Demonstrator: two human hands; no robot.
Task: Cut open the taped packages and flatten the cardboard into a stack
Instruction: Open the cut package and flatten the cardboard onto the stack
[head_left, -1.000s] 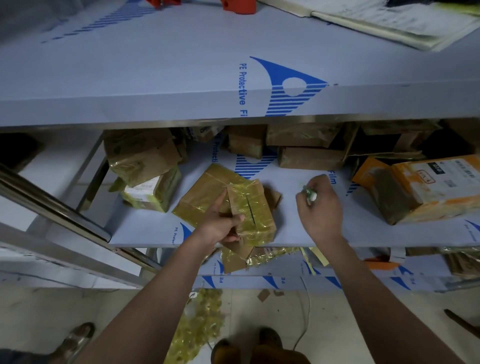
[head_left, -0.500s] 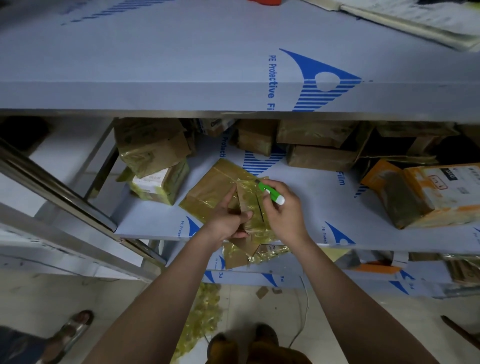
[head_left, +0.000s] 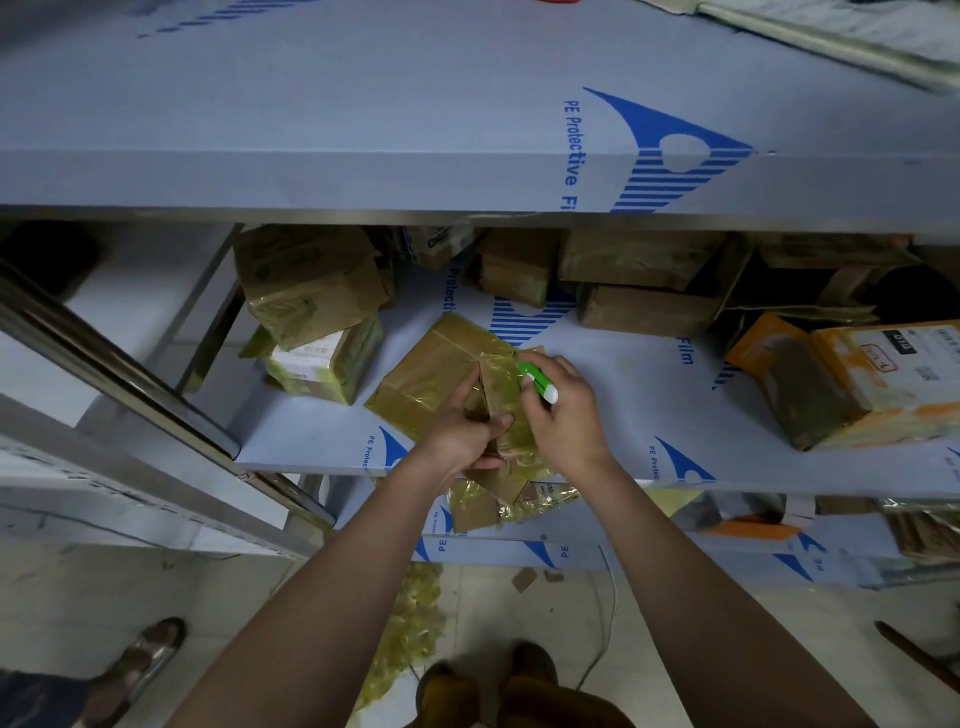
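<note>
The small taped package (head_left: 501, 410) stands on edge at the front lip of the middle shelf (head_left: 649, 410), propped against the larger flat taped package (head_left: 431, 384) that lies just behind and to its left. The left hand (head_left: 460, 441) grips it from the left side, fingers (head_left: 470, 387) reaching up along its face and thumb curled round the near edge; this looks meant to keep the light box from sliding or tipping while the blade works. The right hand (head_left: 563, 421) is clenched round a green and white cutter (head_left: 537, 382), held slantwise with its green end touching the top right of the small package, probably so the tip can run down a tape seam; the blade itself is too small to make out. Standing the box upright likely brings that seam to face the person. Just below the small package, on the lower shelf (head_left: 649, 551), lie scraps of cardboard and crumpled yellow tape (head_left: 498, 501), which suggests opened pieces are dropped there. Further below it, on the floor (head_left: 701, 649), is a heap of stripped tape (head_left: 410, 618). Behind the small package, at the back of the shelf, more brown boxes (head_left: 644, 309) wait, with a tilted pile (head_left: 311, 291) to its left and an orange-wrapped parcel (head_left: 852, 379) well off to its right, so much of the job seems left.
</note>
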